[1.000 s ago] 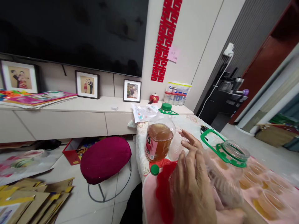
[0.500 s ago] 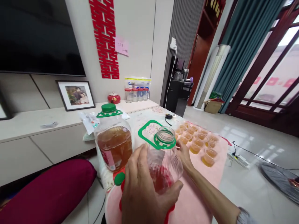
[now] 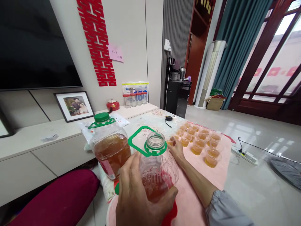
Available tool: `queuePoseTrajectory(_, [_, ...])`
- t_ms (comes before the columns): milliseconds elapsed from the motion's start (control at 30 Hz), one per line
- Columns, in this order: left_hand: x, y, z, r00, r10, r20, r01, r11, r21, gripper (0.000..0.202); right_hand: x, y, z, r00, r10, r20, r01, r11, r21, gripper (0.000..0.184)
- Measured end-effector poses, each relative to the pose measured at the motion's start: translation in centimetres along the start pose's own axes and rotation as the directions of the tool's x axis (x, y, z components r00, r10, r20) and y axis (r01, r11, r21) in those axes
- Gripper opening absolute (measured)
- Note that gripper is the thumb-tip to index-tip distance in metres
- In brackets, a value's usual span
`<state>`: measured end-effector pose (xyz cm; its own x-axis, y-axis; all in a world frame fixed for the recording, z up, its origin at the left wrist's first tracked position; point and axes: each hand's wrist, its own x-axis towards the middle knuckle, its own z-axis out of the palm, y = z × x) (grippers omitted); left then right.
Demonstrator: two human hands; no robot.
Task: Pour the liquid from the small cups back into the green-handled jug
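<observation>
My left hand (image 3: 141,197) is wrapped around the near side of an uncapped clear plastic jug (image 3: 160,171). The jug has a green neck ring and carry handle, and amber liquid lies low inside it. Just beyond its shoulder, my right hand (image 3: 177,151) has its fingers at a small clear plastic cup (image 3: 169,142) of amber liquid; the jug hides part of the grip. Several similar filled cups (image 3: 197,147) stand in rows on the pink cloth. Left of my left hand is a second, fuller jug (image 3: 113,150), capped in green.
A pink cloth (image 3: 195,185) covers the near table. Red plastic (image 3: 172,215) shows under the held jug. A black tape measure (image 3: 168,118) lies farther back. Along the wall, a ledge holds a framed photo (image 3: 74,105), a red pot (image 3: 113,104) and lidded jars (image 3: 133,99).
The view has shifted, and the held jug appears farther left in it. My right hand has come more into sight beyond the jug, with a cup now showing at its fingers.
</observation>
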<state>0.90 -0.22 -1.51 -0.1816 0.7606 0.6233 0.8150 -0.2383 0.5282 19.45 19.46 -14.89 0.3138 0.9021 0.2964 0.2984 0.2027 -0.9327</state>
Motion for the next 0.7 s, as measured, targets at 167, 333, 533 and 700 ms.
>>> queuePoseTrajectory(167, [0.0,0.2,0.0,0.999,-0.038,0.004,0.038,0.999,-0.012,0.085,-0.3,-0.6,-0.7,0.999,0.008,0.037,-0.011,0.996,0.085,0.031])
queuePoseTrajectory(333, [-0.2,0.4,0.2,0.999,-0.044,-0.025,0.043,0.998,-0.035,0.086,-0.9,-4.6,-2.7,0.997,-0.028,0.077,0.015,0.985,0.173,0.050])
queuePoseTrajectory(533, [-0.3,0.9,0.2,0.995,-0.095,-0.026,0.093,0.994,-0.066,0.085,-1.4,-13.8,-5.7,0.968,-0.148,0.203,0.100,0.968,0.229,0.057])
queuePoseTrajectory(700, [-0.2,1.0,0.2,0.994,-0.111,-0.004,0.111,0.990,-0.084,0.086,-2.3,-20.0,-7.1,0.896,-0.362,0.258,0.337,0.931,0.137,0.054])
